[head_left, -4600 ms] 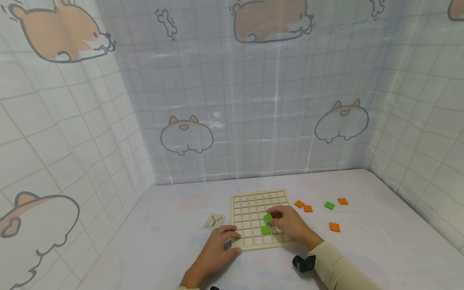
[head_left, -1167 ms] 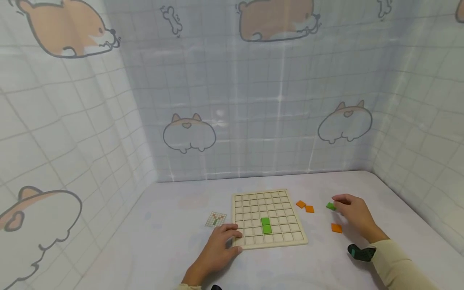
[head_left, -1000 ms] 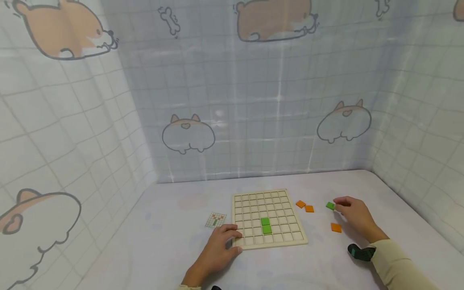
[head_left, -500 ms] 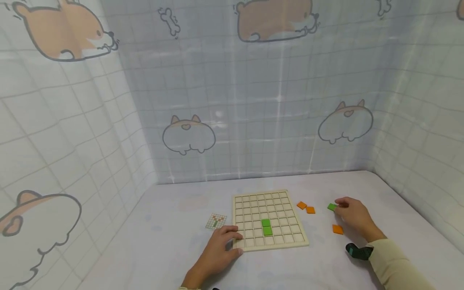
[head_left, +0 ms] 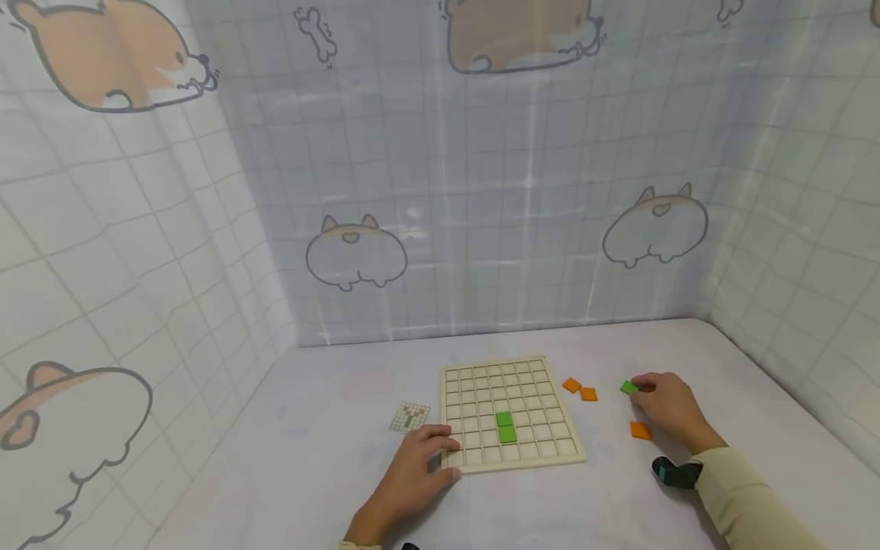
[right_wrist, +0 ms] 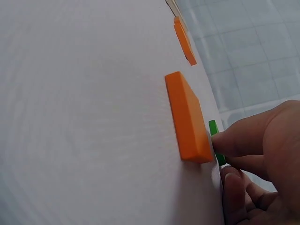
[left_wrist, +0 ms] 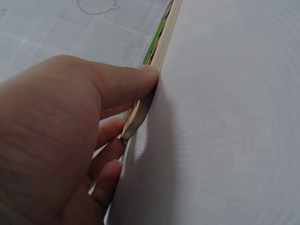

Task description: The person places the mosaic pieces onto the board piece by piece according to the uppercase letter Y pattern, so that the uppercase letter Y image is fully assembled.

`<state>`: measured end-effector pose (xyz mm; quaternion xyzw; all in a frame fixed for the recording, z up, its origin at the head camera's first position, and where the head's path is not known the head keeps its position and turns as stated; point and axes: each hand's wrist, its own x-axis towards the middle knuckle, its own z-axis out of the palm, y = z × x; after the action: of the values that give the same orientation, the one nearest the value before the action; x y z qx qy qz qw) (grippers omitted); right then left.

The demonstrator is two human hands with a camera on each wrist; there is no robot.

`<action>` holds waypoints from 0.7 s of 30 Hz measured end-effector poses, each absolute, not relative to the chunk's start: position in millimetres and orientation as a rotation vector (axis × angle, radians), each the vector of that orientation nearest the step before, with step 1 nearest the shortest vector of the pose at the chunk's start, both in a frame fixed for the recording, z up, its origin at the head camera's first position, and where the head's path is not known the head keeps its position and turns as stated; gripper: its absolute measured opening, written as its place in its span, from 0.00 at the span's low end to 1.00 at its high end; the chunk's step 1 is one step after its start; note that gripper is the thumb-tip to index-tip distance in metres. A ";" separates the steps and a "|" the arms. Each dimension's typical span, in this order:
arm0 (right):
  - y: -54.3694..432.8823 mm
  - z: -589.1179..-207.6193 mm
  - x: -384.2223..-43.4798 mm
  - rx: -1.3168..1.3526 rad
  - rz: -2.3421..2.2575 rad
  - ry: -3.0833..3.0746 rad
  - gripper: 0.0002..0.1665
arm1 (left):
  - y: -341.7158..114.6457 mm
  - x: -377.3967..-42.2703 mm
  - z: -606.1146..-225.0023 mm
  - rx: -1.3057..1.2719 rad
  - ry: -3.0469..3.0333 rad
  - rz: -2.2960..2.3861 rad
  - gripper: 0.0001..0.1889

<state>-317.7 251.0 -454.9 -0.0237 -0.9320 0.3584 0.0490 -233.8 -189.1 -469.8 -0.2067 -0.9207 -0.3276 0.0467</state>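
Observation:
A pale wooden grid board (head_left: pixel 474 451) lies on the table with two green tiles (head_left: pixel 506 426) in adjoining cells. My left hand (head_left: pixel 415 471) grips its near left corner; in the left wrist view the thumb (left_wrist: pixel 131 82) presses the front edge while fingers bend along the side. To the right of the board, my right hand (head_left: pixel 672 405) pinches a loose green tile (head_left: pixel 629 387) between thumb and fingers, low at the tabletop. The right wrist view shows the thumb against this green tile (right_wrist: pixel 213 126), partly covered by the hand.
Two orange tiles (head_left: pixel 588 394) lie just right of the board, and another orange tile (head_left: pixel 642 431) sits in front of my right hand. A small pattern card (head_left: pixel 410 417) lies left of the board. Patterned sheets (head_left: pixel 474 191) enclose the back and sides.
My right hand has moved right from over the board to the loose green tile. The green tile it held earlier now lies in a cell. My left hand stays at the corner.

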 end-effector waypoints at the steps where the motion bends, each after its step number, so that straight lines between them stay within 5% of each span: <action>1: 251.0 -454.6 -318.0 -0.065 1.085 -2.839 0.22 | -188.9 -233.9 -469.3 -0.627 -2.810 -1.001 0.16; 21: 250.1 -458.5 -314.9 -0.050 1.069 -2.801 0.20 | -189.1 -235.1 -470.8 -0.629 -2.805 -0.997 0.16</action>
<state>-314.9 250.1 -458.5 -0.0165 -0.9318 0.3555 0.0717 -235.1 -189.1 -470.8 -0.2066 -0.9208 -0.3272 0.0496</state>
